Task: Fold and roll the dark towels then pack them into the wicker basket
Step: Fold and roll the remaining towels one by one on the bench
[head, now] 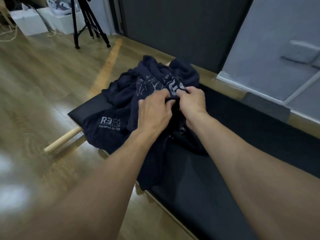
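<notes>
A heap of dark navy towels [121, 94] with pale printed lettering lies crumpled on the far end of a black padded bench [199, 179]. My left hand [154, 111] and my right hand [192, 101] sit close together on top of the heap. Both pinch the same bunched edge of one towel [173, 89] between thumb and fingers. Another towel with a white logo [110, 121] hangs over the bench's left edge. No wicker basket is in view.
The bench stands on a wooden floor, with a light wooden leg [62, 141] sticking out to the left. A black tripod [86, 23] and white boxes [29, 23] stand at the back left. A dark wall panel [181, 23] and a grey wall [277, 49] close off the right.
</notes>
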`<act>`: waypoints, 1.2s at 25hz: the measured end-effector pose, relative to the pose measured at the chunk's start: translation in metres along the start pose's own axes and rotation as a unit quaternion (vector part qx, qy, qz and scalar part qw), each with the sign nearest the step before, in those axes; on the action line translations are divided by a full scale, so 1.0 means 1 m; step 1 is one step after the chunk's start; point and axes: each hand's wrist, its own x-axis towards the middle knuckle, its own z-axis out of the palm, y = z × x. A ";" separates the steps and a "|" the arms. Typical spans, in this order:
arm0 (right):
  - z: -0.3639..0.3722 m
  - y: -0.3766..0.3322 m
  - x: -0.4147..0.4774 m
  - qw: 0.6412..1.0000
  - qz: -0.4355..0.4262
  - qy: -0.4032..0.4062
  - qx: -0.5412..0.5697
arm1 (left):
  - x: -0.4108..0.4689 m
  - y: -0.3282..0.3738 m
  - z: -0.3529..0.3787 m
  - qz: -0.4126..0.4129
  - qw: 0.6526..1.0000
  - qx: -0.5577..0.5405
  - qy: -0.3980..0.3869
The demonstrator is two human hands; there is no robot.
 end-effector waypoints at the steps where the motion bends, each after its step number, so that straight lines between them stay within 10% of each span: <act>1: -0.024 -0.017 -0.003 1.000 0.000 0.010 0.019 | 0.004 0.022 -0.004 0.023 0.999 -0.030 0.012; 10: -0.251 -0.204 -0.041 0.980 -0.032 0.111 0.163 | 0.019 0.235 -0.060 0.102 0.976 -0.088 -0.170; 16: -0.404 -0.280 -0.045 0.961 -0.085 0.172 0.197 | 0.068 0.397 -0.061 0.126 0.956 -0.229 -0.137; 22: -0.501 -0.235 -0.089 0.973 -0.190 0.131 0.011 | 0.079 0.513 -0.022 0.092 0.897 -0.399 -0.166; 26: -0.539 -0.152 -0.111 0.937 -0.031 0.101 -0.333 | 0.069 0.537 0.002 0.058 0.899 -0.396 -0.175; 30: -0.548 -0.151 -0.129 0.971 0.036 0.193 -0.134 | 0.064 0.521 0.005 0.023 0.931 -0.318 -0.177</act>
